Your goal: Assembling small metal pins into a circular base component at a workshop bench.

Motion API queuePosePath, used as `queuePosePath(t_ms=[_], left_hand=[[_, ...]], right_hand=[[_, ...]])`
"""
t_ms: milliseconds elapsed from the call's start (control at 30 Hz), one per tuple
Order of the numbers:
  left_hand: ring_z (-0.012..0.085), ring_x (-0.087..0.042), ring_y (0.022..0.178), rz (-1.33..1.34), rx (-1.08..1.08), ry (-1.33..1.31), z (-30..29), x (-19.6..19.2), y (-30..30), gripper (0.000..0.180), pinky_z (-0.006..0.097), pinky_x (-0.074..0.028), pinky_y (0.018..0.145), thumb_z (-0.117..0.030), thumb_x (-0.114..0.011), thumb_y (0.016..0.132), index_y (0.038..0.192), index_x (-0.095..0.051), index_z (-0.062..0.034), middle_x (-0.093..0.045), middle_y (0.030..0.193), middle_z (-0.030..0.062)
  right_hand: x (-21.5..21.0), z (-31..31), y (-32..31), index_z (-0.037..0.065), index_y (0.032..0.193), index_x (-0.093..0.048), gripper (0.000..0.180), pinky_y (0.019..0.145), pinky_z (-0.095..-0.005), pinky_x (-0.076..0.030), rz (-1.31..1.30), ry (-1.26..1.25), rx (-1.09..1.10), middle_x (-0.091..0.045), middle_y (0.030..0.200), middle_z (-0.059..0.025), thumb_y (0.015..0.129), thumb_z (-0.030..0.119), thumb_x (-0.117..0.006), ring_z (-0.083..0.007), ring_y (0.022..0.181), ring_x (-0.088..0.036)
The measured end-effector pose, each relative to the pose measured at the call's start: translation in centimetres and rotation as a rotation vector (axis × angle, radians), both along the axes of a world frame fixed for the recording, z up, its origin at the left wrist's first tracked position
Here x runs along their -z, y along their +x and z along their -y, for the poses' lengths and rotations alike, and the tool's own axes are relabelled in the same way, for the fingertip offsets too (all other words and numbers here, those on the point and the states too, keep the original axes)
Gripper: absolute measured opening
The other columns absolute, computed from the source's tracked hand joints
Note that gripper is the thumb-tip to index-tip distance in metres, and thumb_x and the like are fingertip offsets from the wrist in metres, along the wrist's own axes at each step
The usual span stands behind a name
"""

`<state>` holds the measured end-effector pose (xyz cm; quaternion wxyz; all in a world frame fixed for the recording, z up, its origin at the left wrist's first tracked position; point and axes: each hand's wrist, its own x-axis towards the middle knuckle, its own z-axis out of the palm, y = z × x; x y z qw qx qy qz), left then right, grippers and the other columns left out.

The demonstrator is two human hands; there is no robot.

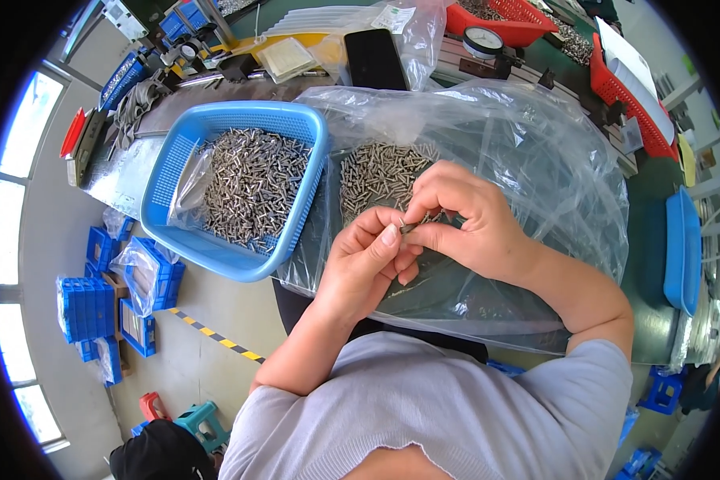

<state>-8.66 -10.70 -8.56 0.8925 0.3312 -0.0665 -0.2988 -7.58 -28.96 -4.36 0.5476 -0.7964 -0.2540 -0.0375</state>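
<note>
My left hand (pixel 370 254) and my right hand (pixel 464 218) meet over the near side of the bench. Between their fingertips is a small metal pin (pixel 407 228), mostly covered by the fingers, so its full shape is hidden. Both hands are closed in a pinch on it. Just beyond them, a heap of similar metal pins (pixel 380 178) lies on a clear plastic sheet (pixel 552 172). To the left of my hands stands a blue plastic basket (pixel 310 212), filled with many more pins (pixel 256 184) and a clear bag (pixel 190 192) along its left side.
At the back lie a black phone (pixel 376 60) and a dial gauge (pixel 483 42). Red baskets (pixel 628 100) stand at the back right, and a blue tray (pixel 683 252) is at the far right. Blue crates (pixel 88 304) are stacked on the floor at left.
</note>
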Motion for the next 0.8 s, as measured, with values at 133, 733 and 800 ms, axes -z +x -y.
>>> queuePosePath(t_ms=[133,733,800], left_hand=[[0.0111,-0.050,0.069,-0.005,-0.026,-0.024,0.1,0.2,0.1,0.020,0.027,-0.043,0.060,-0.022,-0.055,0.095,0.105,-0.055,-0.0050,-0.056,0.083,0.0044],[0.0097,-0.040,0.068,0.027,-0.072,-0.212,-0.6,0.8,0.6,0.022,0.019,-0.037,0.053,-0.020,-0.050,0.096,0.113,-0.052,-0.0067,-0.051,0.098,0.0108],[0.0096,-0.040,0.068,0.032,-0.070,-0.199,-0.6,0.7,0.6,0.022,0.019,-0.037,0.053,-0.020,-0.050,0.096,0.113,-0.052,-0.0070,-0.051,0.098,0.0108]], right_hand=[[0.2,0.0,0.1,0.005,0.084,-0.063,0.015,0.069,-0.0275,-0.045,0.116,-0.011,0.003,-0.057,0.086,-0.0044,0.073,0.003,-0.073,-0.0182,0.080,-0.057],[2.8,0.5,1.8,0.006,0.086,-0.063,0.021,0.073,-0.0378,-0.045,0.342,-0.390,0.087,-0.055,0.087,-0.0063,0.066,0.008,-0.072,-0.0261,0.085,-0.054],[2.9,0.3,1.8,0.008,0.085,-0.064,0.022,0.073,-0.0378,-0.045,0.409,-0.434,0.116,-0.055,0.087,-0.0056,0.065,0.009,-0.072,-0.0253,0.085,-0.054]])
